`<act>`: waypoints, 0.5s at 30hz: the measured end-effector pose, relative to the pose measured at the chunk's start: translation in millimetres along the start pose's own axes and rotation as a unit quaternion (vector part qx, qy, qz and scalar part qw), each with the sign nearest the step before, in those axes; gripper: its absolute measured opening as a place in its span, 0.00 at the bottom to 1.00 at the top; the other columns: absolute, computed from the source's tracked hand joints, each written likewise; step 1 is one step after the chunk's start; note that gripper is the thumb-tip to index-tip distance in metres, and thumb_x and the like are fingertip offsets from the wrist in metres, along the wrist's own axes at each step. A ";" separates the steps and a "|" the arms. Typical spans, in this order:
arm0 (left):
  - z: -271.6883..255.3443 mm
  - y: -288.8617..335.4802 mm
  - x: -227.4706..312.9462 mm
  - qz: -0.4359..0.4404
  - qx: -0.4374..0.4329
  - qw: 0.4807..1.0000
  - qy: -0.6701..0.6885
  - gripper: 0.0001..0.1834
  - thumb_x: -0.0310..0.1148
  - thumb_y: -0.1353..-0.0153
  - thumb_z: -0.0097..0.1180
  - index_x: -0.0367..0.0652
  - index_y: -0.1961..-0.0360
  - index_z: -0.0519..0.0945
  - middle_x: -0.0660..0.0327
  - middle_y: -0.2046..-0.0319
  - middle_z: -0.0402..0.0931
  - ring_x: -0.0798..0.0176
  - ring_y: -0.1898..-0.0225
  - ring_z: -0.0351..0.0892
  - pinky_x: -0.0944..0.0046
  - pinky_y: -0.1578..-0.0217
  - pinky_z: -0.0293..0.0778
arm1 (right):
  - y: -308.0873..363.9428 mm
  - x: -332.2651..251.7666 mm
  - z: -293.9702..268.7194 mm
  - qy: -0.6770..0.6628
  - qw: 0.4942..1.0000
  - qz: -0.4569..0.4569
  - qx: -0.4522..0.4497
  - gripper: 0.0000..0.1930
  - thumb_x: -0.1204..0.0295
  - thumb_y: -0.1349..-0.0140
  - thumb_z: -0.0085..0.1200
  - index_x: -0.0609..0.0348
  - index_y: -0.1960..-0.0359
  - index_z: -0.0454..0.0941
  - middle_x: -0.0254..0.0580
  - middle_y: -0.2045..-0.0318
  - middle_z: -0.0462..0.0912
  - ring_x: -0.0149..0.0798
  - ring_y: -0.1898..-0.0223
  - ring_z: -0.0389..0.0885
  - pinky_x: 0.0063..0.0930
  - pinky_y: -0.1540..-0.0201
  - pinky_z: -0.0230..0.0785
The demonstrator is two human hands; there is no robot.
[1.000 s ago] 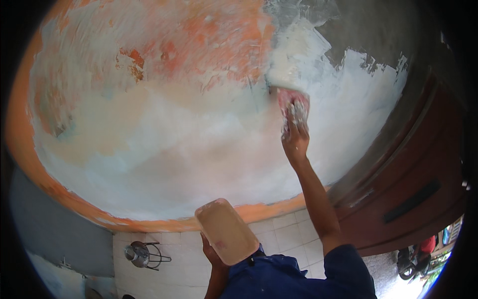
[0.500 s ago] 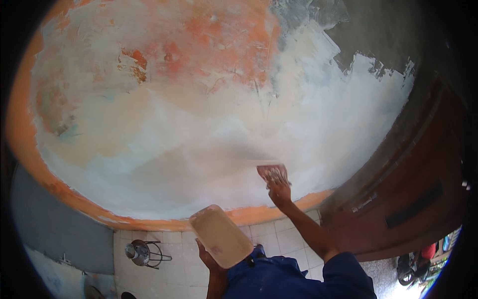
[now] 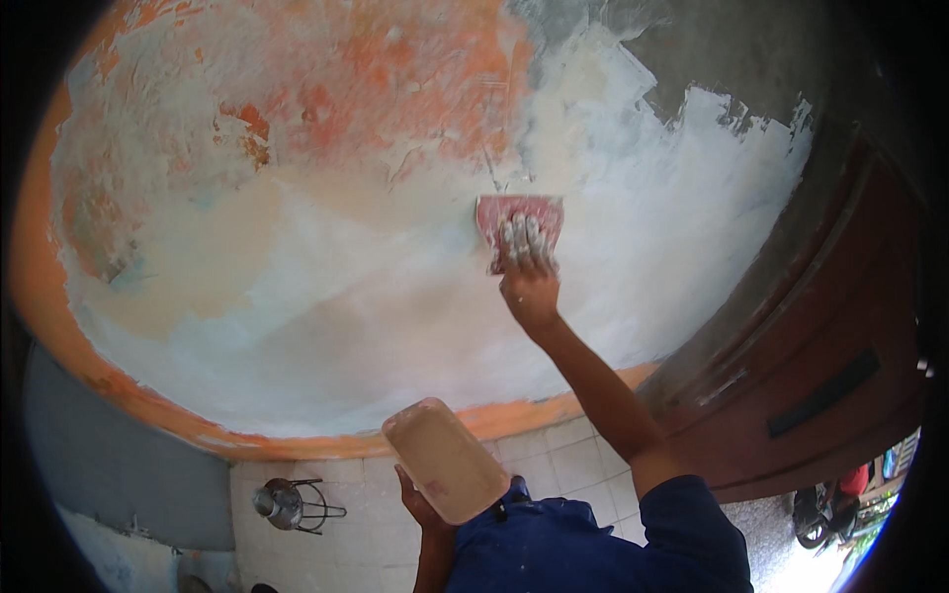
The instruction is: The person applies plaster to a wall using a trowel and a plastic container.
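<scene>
Reaching up to the wall [image 3: 376,287], my right hand [image 3: 531,259] is closed on a reddish putty spreader [image 3: 519,208], whose wide edge points upward against the surface. Pale putty coats the fingers of that hand. Low in front of my body, my left hand [image 3: 419,502] grips the side of a beige rectangular tray [image 3: 447,460] with rounded corners, held at a slant. Most of its fingers are hidden by the tray. White filler covers the lower and right parts of the wall, while orange paint shows through at the upper left.
Bare grey plaster [image 3: 741,49] fills the upper right. A dark red door [image 3: 830,366] stands to the right, and a grey panel [image 3: 119,445] to the left. On the tiled floor [image 3: 366,509] is a stool [image 3: 311,506] with a metallic vessel [image 3: 280,504]. A motorbike [image 3: 816,519] shows at the lower right.
My right hand has moved up the wall and slightly left with the spreader, from low near the orange border to mid-wall. My left hand and the tray have barely shifted.
</scene>
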State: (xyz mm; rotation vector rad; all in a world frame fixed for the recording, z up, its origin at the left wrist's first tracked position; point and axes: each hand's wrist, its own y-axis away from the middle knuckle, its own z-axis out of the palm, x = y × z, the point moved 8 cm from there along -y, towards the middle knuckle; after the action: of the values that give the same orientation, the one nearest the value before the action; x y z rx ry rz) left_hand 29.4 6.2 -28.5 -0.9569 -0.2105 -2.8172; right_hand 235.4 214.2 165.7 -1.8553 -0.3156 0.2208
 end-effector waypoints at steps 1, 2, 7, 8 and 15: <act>-9.3 0.9 1.6 0.013 0.013 1.000 -0.019 0.31 0.56 0.30 0.35 0.44 0.38 0.66 0.54 0.45 0.70 0.52 0.46 0.72 0.50 0.46 0.71 | 23.9 -6.1 13.3 -0.024 0.999 0.019 -0.038 0.27 0.82 0.51 0.54 0.63 0.44 0.73 0.56 0.44 0.75 0.54 0.41 0.72 0.43 0.45 0.69; -14.5 1.0 4.0 0.028 0.023 0.999 -0.037 0.31 0.56 0.30 0.35 0.44 0.38 0.66 0.54 0.45 0.70 0.52 0.46 0.72 0.50 0.46 0.71 | 47.1 -13.6 22.0 -0.047 0.995 0.036 -0.075 0.26 0.82 0.51 0.54 0.62 0.45 0.74 0.56 0.45 0.75 0.55 0.42 0.73 0.43 0.45 0.69; 4.5 13.2 26.0 0.068 0.095 0.993 0.012 0.22 0.44 0.32 0.44 0.40 0.44 0.65 0.56 0.57 0.73 0.61 0.59 0.78 0.62 0.62 0.80 | 138.8 -9.3 17.6 -0.167 0.968 0.094 -0.160 0.25 0.81 0.52 0.52 0.59 0.47 0.75 0.50 0.57 0.81 0.50 0.56 0.80 0.42 0.55 0.74; 2.9 14.9 28.1 0.069 0.101 0.992 0.013 0.23 0.44 0.32 0.44 0.39 0.44 0.65 0.56 0.56 0.73 0.61 0.58 0.78 0.62 0.62 0.80 | 133.6 -1.3 6.5 -0.171 0.966 0.118 -0.152 0.23 0.82 0.51 0.52 0.57 0.49 0.76 0.48 0.61 0.82 0.47 0.60 0.82 0.40 0.60 0.76; 3.1 11.2 23.5 0.049 0.079 0.996 0.015 0.23 0.45 0.31 0.42 0.40 0.43 0.65 0.57 0.55 0.72 0.61 0.57 0.78 0.62 0.61 0.80 | -24.5 32.7 -59.0 -0.063 0.993 0.092 0.045 0.25 0.83 0.51 0.54 0.59 0.47 0.77 0.51 0.50 0.79 0.50 0.50 0.80 0.35 0.52 0.76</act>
State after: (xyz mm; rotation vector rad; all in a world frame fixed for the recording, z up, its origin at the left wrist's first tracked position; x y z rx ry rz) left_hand 15.0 -6.6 -10.8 -0.8645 -0.3653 -2.6788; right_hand 282.0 178.5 207.1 -1.7847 -0.2184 0.4725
